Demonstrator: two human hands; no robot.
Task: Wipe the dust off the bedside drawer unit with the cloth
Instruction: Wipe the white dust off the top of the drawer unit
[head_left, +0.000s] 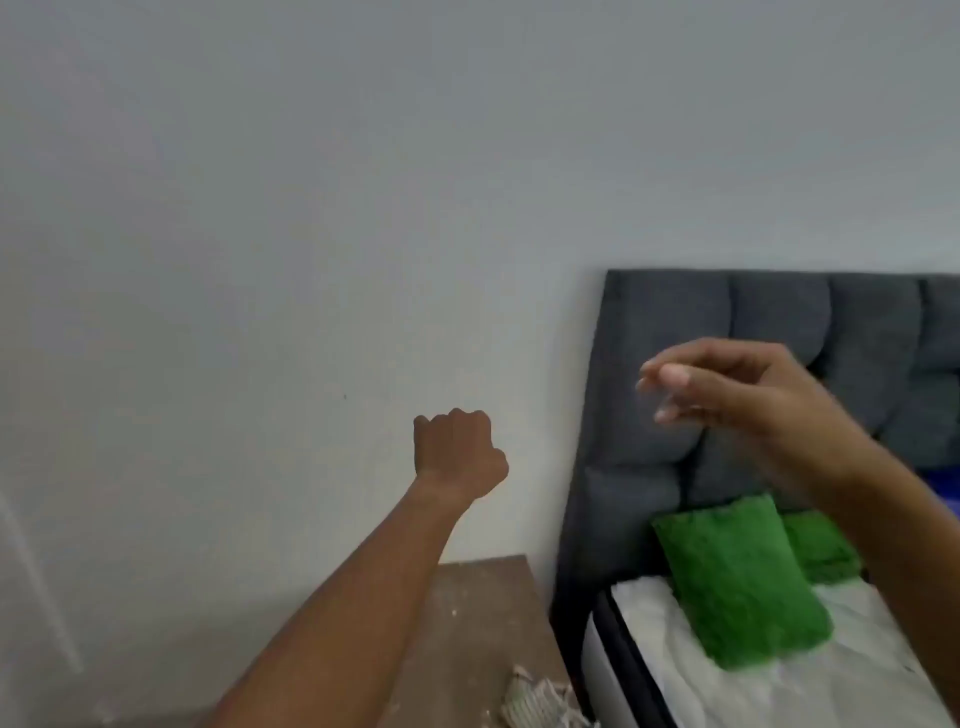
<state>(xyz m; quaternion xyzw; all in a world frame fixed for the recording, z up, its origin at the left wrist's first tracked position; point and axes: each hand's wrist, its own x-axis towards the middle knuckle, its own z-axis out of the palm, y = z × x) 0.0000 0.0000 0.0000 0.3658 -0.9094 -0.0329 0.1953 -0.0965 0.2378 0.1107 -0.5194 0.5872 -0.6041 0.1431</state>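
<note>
Forearms rise up from the bottom of the view, and I take the bedside drawer unit (467, 623) as my landmark. Its brown top, speckled with pale dust, sits low in the scene against the pale wall (260, 208).

Over the unit's left half passes the left forearm, reaching up and away. The left hand (457, 454) is well above the unit, in front of the wall, curled into a fist with its back towards me; nothing shows in it, though whether the closed fingers hide something small I cannot tell.

On the unit's near right corner lies the cloth (535, 701), a pale, crumpled, ribbed rag, partly cut off by the lower edge of the view. Neither hand touches it.

Right of the unit stands the bed, with a grey padded headboard (675, 322), a white sheet (779, 686) and two green cushions, the larger green cushion (737, 582) leaning towards the headboard.

The right hand (737, 395) hangs above the bed, up and to the right of the unit, blurred, with fingers loosely bent and pointing left, holding nothing that I can see.

The cloth lies below both hands, well apart from each. It sits down and slightly right of the left hand, down and left of the right. To my eye either must drop to that corner before any wiping starts; the left hand looks a little nearer.
</note>
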